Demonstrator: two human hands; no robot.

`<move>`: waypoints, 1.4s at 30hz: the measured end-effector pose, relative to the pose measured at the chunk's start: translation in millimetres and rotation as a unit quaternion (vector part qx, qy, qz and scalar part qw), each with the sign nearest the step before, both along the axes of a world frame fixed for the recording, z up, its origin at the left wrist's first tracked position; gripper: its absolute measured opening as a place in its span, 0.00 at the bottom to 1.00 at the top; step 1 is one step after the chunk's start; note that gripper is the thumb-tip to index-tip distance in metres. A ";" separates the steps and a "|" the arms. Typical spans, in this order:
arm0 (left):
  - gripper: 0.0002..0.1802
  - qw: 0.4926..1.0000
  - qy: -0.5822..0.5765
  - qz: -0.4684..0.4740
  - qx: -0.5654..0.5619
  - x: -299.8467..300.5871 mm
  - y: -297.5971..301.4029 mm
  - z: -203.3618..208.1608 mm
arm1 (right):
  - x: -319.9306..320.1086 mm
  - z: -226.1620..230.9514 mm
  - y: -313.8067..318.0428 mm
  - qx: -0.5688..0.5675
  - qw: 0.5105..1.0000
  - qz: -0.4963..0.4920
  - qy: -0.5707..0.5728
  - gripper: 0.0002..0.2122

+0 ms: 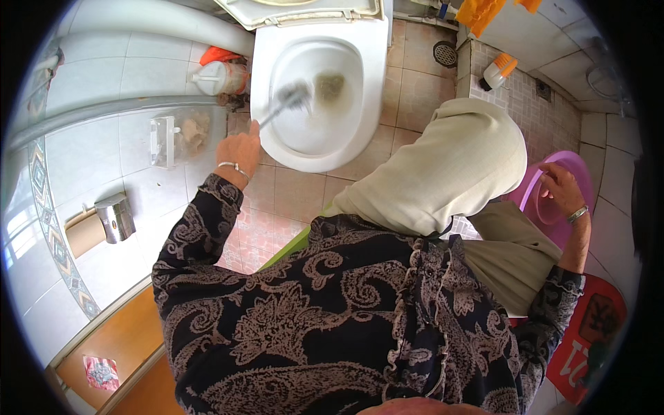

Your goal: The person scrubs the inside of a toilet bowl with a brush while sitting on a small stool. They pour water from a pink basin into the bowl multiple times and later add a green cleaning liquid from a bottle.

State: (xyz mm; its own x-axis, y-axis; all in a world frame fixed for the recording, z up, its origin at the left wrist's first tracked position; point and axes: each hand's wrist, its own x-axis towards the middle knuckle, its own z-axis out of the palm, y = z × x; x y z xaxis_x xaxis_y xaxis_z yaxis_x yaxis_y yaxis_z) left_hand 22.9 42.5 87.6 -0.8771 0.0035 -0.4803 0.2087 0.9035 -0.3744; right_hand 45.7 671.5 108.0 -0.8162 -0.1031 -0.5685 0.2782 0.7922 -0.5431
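Note:
My left hand is closed around the grey handle of a toilet brush. The brush's head, a little blurred, is inside the bowl of the white toilet, to the left of the dark drain opening. Murky water sits around that opening. At the right, my right hand hangs over a purple plastic basin. Its fingers are loosely bent and apart, with nothing seen in them; whether they touch the basin is unclear.
A raised toilet seat tops the bowl. An orange-and-white bottle lies on the tiles near a round floor drain. A clear wall box and a toilet paper holder are on the left. A red bag lies lower right.

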 end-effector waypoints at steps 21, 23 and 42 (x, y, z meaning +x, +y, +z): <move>0.11 0.975 -0.071 0.076 0.197 -33.6 26.7 -139.7 | -0.1 -0.3 1.4 0.016 0.999 0.014 0.026 0.12; 0.12 0.975 -0.107 0.069 0.184 -29.0 23.8 -91.8 | -0.3 1.4 5.4 0.036 0.999 0.006 0.022 0.12; 0.12 0.968 -0.001 0.024 0.251 21.2 -10.7 -92.1 | 15.0 8.2 31.7 -0.022 0.999 -0.034 -0.015 0.14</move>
